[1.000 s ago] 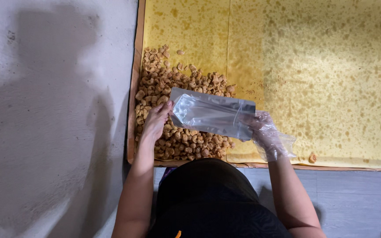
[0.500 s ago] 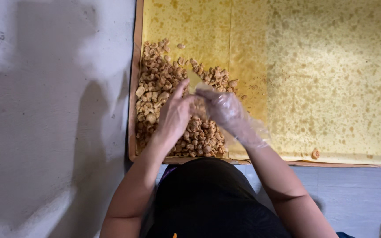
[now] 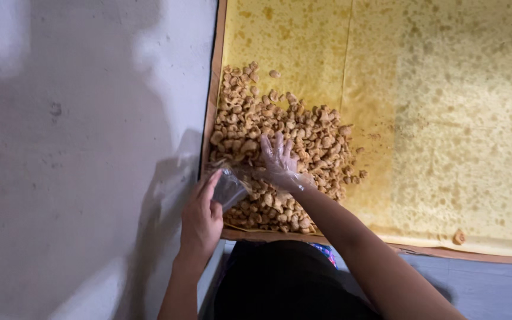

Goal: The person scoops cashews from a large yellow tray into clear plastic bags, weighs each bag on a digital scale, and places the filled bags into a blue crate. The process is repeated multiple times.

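Note:
A heap of small golden-brown fried snack pieces lies on the left end of a large tray lined with oil-stained yellow paper. My left hand, bare, grips a small clear plastic bag at the near left edge of the heap. My right hand wears a thin clear plastic glove and rests flat on the pieces with its fingers spread, just right of the bag's mouth.
A brown rim frames the tray on the left and along the near side. A pale grey wall or floor surface lies to the left. One loose piece sits near the tray's front edge.
The bag was held out flat between both hands a second ago; it is now gathered in my left hand by the heap, and my right hand has let go and spread onto the pieces.

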